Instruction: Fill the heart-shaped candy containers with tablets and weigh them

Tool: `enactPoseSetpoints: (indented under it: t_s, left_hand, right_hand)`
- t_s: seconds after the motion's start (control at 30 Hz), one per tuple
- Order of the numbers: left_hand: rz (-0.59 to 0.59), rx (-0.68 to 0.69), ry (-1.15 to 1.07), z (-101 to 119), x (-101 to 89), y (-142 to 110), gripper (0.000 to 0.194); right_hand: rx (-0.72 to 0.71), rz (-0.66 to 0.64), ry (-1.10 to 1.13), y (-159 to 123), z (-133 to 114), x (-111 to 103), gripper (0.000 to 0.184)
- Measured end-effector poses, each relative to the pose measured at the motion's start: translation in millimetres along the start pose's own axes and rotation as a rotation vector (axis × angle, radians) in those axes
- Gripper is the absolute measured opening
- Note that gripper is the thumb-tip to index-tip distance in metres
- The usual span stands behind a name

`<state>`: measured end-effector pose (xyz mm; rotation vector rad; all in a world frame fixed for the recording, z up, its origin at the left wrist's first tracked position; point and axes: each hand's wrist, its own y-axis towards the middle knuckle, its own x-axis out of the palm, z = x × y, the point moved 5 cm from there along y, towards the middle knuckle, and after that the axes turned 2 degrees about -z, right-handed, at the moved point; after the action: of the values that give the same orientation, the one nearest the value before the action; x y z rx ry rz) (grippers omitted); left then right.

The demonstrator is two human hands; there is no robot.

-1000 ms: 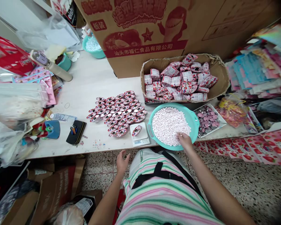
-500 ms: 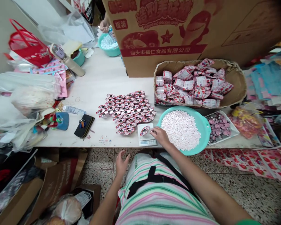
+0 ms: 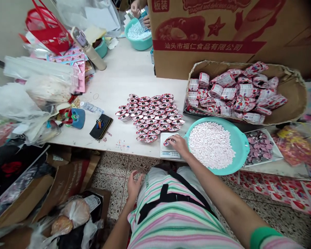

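My right hand (image 3: pixel 178 144) is over the small white digital scale (image 3: pixel 170 154) at the table's front edge. Its fingers are closed on a small red-and-white printed candy packet (image 3: pixel 167 142) and partly cover it. Just beyond the scale stand several similar oval packets (image 3: pixel 152 116), packed close together with their openings up. To the right of this hand is a turquoise basin (image 3: pixel 241 147) filled with pale pink candies (image 3: pixel 209 143). My left hand (image 3: pixel 134 185) hangs below the table edge beside my lap, fingers apart, holding nothing.
A cut-down cardboard box (image 3: pixel 298 100) holds printed packets behind the basin. A tray of pink round pieces (image 3: pixel 259 147) sits right. A tall carton (image 3: pixel 197 62) stands behind. At left lie a black wallet (image 3: pixel 101 127) and plastic bags. Another person's hand (image 3: pixel 136 7) is above a far basin (image 3: pixel 141 44).
My right hand has shifted over the scale and closed on the packet there, which stood apart from the fingertips before. The view has turned slightly. My left hand remains by my lap.
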<state>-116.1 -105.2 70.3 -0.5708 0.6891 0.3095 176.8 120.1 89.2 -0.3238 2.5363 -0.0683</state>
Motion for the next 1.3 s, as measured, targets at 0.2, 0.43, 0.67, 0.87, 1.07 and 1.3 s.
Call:
enactPoseSetpoints:
  t_s: [0.2, 0.43, 0.67, 0.87, 1.07, 1.3]
  left_hand:
    - [-0.007, 0.004, 0.030, -9.7, -3.1, 1.3, 0.044]
    - [-0.119, 0.058, 0.050, 0.5, 16.8, 27.8, 0.039]
    - [-0.186, 0.164, 0.075, 27.9, 29.4, 55.5, 0.037]
    - [-0.221, 0.205, 0.111, 41.3, 35.4, 68.1, 0.037]
    - [-0.250, 0.210, 0.120, 54.0, 48.0, 72.8, 0.035]
    - [-0.274, 0.205, 0.109, 51.8, 54.4, 75.5, 0.035]
  right_hand:
    - [0.032, 0.129, 0.053, -19.1, -6.6, -29.8, 0.021]
    - [0.297, 0.438, -0.045, -73.7, 44.5, -112.5, 0.034]
    - [0.486, 0.220, -0.223, -108.2, 97.5, -119.6, 0.025]
    - [0.461, 0.247, -0.202, -113.0, 91.2, -104.5, 0.025]
    - [0.492, 0.242, -0.252, -128.3, 102.5, -111.9, 0.025]
    - [0.525, 0.123, -0.397, -129.9, 111.6, -99.3, 0.041]
